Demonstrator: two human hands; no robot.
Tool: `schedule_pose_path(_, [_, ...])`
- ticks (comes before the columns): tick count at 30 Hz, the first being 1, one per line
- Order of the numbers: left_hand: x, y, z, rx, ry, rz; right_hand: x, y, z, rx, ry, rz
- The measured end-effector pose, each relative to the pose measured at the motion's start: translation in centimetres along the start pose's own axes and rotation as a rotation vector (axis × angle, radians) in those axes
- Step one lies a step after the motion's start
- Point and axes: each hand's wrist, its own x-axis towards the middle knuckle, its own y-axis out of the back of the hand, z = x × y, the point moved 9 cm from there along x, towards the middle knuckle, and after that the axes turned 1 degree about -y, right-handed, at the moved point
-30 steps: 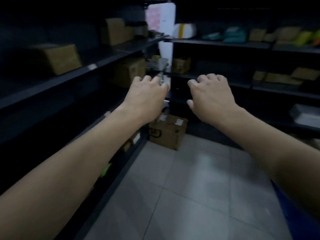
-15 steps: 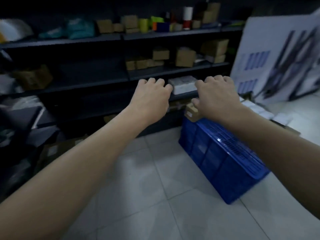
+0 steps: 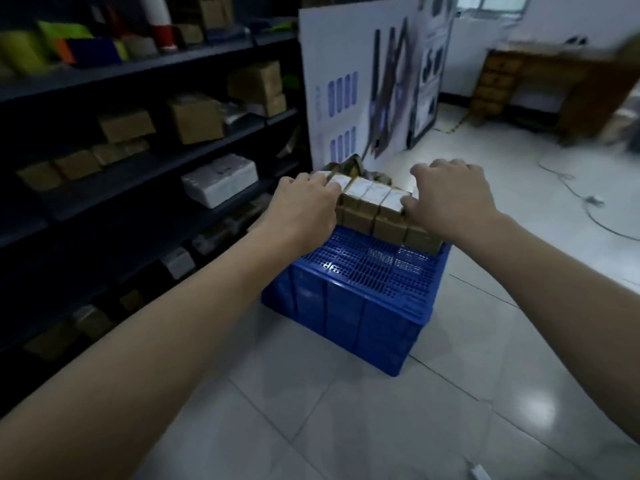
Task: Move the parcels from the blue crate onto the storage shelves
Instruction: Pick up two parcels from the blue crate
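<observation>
Found blue perforated plastic crate (image 3: 349, 306) on pale tiled floor (image 3: 346, 427), frame centre. Spotted small brown cardboard parcels with white labels (image 3: 369, 199) piled at crate's 12 o'clock end, above the rim; couldn't count them, lower layers hidden by crate wall. Logged left hand (image 3: 304, 211) at the pile's 9 o'clock end, fingers curled, tips hidden behind knuckles; couldn't tell grip from mere overlap. Logged right hand (image 3: 453, 199) at the 3 o'clock end, fingers bent, thumb against or just in front of a label; couldn't resolve contact there either. Noted dark metal storage shelves (image 3: 145, 69) from 9 to 11 o'clock, holding brown boxes (image 3: 195, 121) and a white foam-like block (image 3: 221, 180); lower tiers too dark to read. Saw white printed display board (image 3: 346, 64) at 12 o'clock behind crate, print blurred. Caught wooden desk (image 3: 540, 77) at 2 o'clock, right end smeared by motion blur.
</observation>
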Motion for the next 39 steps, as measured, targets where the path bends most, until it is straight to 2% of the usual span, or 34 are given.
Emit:
schedule_pose_path(9, [13.9,-8.2,4.8,-0.085,-0.1,-0.066,7.6,-10.8,11.3,0.027,-0.154,-0.157])
schedule_pose_path(18, [27.9,-15.4,7.3,-0.266,0.05,-0.156,19.1,-19.4,21.0,0.15,-0.151,-0.282])
schedule_pose_path(27, [36.3,-24.4,5.6,-0.459,0.177,-0.273,26.1,-30.2,24.3,0.344,-0.213,-0.484])
schedule_pose_path(34, [42.6,-32.6,4.7,-0.51,0.226,-0.4,29.9,-38.5,25.2,0.551,-0.364,-0.607])
schedule_pose_path(39, [44.7,-39.3,3.4,-0.687,0.387,-0.515,31.3,-44.7,24.6,0.575,-0.374,-0.74])
